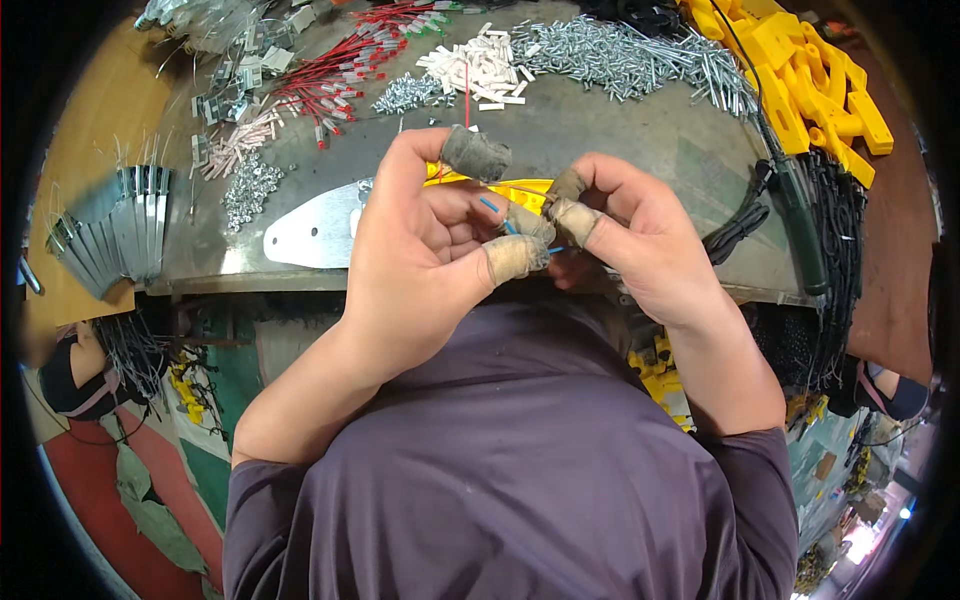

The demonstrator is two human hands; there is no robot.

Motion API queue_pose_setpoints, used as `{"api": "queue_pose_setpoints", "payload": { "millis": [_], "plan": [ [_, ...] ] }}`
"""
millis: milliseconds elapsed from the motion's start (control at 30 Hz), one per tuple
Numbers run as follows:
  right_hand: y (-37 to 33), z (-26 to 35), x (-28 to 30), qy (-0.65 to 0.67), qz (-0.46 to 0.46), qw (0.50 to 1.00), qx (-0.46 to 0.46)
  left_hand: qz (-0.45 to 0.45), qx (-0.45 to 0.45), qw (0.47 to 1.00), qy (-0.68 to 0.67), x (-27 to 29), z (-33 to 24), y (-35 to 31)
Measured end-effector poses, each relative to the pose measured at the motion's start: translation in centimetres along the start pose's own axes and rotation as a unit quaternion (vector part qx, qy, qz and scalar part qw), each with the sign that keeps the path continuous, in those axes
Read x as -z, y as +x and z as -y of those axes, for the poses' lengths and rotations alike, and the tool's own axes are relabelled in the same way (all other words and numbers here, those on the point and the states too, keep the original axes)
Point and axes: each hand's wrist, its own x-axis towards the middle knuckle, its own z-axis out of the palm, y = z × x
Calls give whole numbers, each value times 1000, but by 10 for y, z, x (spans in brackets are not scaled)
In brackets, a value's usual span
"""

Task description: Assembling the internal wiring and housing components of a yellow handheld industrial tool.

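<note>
My left hand [410,235] is raised over the table's near edge, with worn coverings on its fingertips. Its thumb and fingers are closed around thin wires, among them a blue wire [489,205]. Facing it, my right hand [640,235] also wears fingertip coverings and pinches the wires near a brown wire [518,188]. The exact pinch points are hidden by the fingers. Behind both hands lies a yellow plastic housing [532,186], mostly covered by them. A flat silver plate [310,232] with holes extends left from behind my left hand.
Along the back lie red wires with connectors [345,60], white sleeves [480,65] and loose screws [620,60]. Nuts [250,190] and stacked metal blades [120,235] are at left. Yellow plastic parts [815,85], black cables [840,260] and a dark green handheld tool [798,225] are at right.
</note>
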Motion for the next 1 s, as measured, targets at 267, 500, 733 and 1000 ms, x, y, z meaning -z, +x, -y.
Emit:
{"api": "queue_pose_setpoints", "payload": {
  "millis": [267,500,733,1000],
  "plan": [
    [-4,-7,-1,-132,74,987,58,27,-319,803,503,15,-2,-2],
    [-4,-5,4,-376,119,897,200,20,-221,897,383,12,0,-4],
    [-4,-22,-3,-495,-52,715,492,0,96,995,16,8,-28,-4],
    [-5,-25,-6,-557,-14,694,456,8,-162,927,338,17,-11,-12]
  ]
}}
